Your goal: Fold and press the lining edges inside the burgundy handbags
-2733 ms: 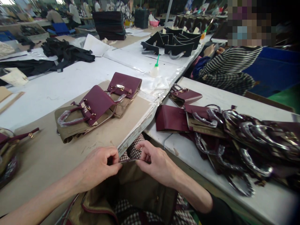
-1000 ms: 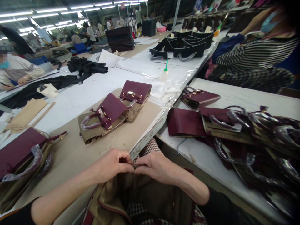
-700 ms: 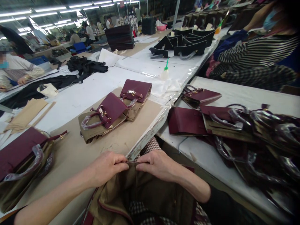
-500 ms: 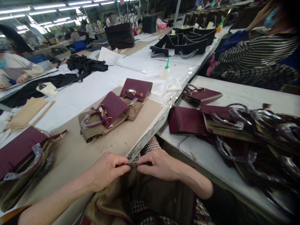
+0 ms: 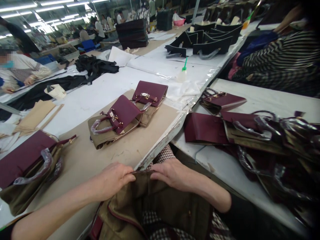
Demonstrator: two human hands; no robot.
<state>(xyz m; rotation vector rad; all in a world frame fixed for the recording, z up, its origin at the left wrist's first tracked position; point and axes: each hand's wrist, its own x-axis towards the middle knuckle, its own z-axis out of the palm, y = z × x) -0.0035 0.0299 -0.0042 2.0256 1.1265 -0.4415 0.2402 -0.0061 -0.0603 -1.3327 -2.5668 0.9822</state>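
Observation:
On my lap lies an olive-brown fabric bag lining (image 5: 132, 200) with dark red piping, its top edge stretched between my hands. My left hand (image 5: 116, 178) pinches that edge between thumb and fingers. A short way to the right, my right hand (image 5: 170, 171) grips the same edge, its fingertips partly hidden behind the cloth. Just beyond, on brown paper, two maroon handbags (image 5: 125, 113) rest against each other, their handles wrapped in clear plastic. Another maroon handbag (image 5: 27, 160) lies at the left.
Several maroon bags are piled on the right-hand table (image 5: 212, 166). A glue bottle with a green nozzle (image 5: 183, 71) stands on the white table, with black bag pieces (image 5: 212, 43) behind it. A person in stripes (image 5: 282, 53) sits at right, another person (image 5: 25, 71) at far left.
My hands have spread slightly apart along the lining's edge, the left moving leftward. The whole view has shifted a little, so the tables and bags appear farther right.

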